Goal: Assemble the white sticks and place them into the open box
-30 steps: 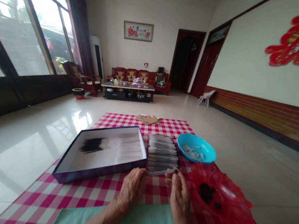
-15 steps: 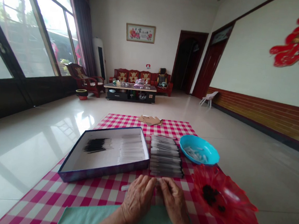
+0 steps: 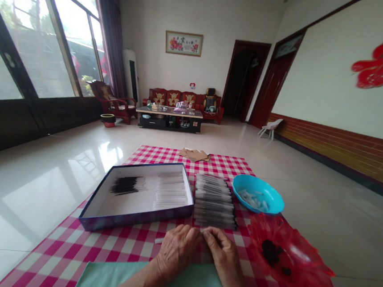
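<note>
Head cam here: left hand (image 3: 177, 249) and right hand (image 3: 223, 255) met at the fingertips (image 3: 206, 234), curled in, couldn't tell if they were gripping anything. Stack of clear plastic sleeves (image 3: 215, 202) sat just past them at 12 o'clock, blue bowl (image 3: 257, 194) at 1, red plastic dish (image 3: 302, 260) at 3, box lid (image 3: 134, 221) at 10.

Clear plastic sleeves (image 3: 213, 201), flat stack, dark ends.
</note>
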`<state>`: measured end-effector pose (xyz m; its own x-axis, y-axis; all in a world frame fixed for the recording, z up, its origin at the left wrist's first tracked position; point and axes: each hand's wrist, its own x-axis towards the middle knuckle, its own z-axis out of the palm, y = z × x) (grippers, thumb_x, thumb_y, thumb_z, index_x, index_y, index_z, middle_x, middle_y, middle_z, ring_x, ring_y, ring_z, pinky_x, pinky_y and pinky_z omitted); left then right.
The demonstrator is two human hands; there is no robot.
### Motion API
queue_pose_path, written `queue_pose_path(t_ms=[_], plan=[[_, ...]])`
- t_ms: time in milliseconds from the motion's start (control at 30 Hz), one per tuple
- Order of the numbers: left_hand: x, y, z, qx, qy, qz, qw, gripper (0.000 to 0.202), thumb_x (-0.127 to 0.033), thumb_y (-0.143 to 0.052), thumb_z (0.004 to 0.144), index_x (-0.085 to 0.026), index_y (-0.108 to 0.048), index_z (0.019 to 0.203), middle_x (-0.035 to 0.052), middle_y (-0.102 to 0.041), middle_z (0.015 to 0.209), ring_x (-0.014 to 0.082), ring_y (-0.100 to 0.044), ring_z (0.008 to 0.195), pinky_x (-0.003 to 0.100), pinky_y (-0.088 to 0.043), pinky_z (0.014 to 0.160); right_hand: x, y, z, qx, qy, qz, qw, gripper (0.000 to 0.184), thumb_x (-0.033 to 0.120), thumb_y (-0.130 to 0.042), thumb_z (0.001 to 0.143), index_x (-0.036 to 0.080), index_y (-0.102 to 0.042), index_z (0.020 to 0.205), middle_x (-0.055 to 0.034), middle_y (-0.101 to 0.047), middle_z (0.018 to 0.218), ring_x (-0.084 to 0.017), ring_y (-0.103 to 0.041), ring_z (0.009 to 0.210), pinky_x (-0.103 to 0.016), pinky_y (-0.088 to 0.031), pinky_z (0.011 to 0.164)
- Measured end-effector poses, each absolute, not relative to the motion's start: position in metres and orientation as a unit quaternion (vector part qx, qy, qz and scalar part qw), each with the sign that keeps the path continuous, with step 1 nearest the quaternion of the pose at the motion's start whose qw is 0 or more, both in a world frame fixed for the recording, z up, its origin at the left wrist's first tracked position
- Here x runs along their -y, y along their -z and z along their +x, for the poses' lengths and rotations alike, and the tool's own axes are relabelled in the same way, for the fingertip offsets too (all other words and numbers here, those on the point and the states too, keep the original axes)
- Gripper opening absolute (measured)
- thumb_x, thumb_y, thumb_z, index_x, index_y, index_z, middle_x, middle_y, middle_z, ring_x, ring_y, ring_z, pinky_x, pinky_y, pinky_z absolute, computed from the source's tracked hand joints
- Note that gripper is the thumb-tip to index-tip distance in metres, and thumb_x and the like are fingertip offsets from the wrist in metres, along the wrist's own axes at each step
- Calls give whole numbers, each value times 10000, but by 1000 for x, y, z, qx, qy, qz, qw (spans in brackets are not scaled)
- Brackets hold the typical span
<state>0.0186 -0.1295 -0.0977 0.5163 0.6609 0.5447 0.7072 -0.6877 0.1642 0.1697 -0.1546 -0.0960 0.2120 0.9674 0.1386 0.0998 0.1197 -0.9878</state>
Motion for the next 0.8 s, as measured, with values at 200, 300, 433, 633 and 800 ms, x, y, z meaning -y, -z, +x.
queue_pose_path(t_ms=[200, 300, 433, 633, 800], plan=[[126, 101, 16, 394, 306, -866, 26, 168, -240, -402, 932, -213, -532, 829, 3, -568, 684, 153, -542, 633, 269, -376, 587, 155, 93, 169, 488, -405, -514, 577, 359, 464, -655, 721, 182, -669, 944, -66, -691, 900, -233, -634, 844, -314, -508, 749], [126, 101, 16, 393, 307, -866, 29, 166, -235, -397, 933, -211, -538, 850, 7, -569, 693, 154, -544, 652, 266, -379, 595, 153, 96, 167, 476, -386, -550, 568, 338, 504, -613, 745, 176, -671, 805, -36, -669, 720, -201, -617, 697, -275, -504, 637], [126, 100, 15, 385, 308, -870, 27, 172, -229, -392, 931, -207, -542, 850, 8, -563, 681, 152, -541, 646, 261, -388, 594, 152, 100, 168, 478, -380, -555, 565, 349, 530, -618, 726, 186, -667, 753, -14, -643, 631, -182, -584, 593, -255, -483, 544], [125, 99, 16, 388, 308, -868, 27, 167, -230, -397, 924, -208, -541, 843, 5, -552, 666, 145, -532, 627, 252, -394, 591, 154, 94, 168, 499, -357, -552, 565, 314, 485, -574, 784, 193, -671, 849, -26, -681, 780, -202, -618, 753, -259, -490, 668], [125, 98, 16, 381, 304, -873, 18, 173, -229, -397, 923, -210, -538, 825, 4, -554, 666, 141, -534, 624, 244, -397, 590, 154, 97, 166, 529, -340, -558, 541, 313, 490, -567, 785, 191, -647, 736, -2, -622, 634, -174, -573, 615, -242, -465, 574]])
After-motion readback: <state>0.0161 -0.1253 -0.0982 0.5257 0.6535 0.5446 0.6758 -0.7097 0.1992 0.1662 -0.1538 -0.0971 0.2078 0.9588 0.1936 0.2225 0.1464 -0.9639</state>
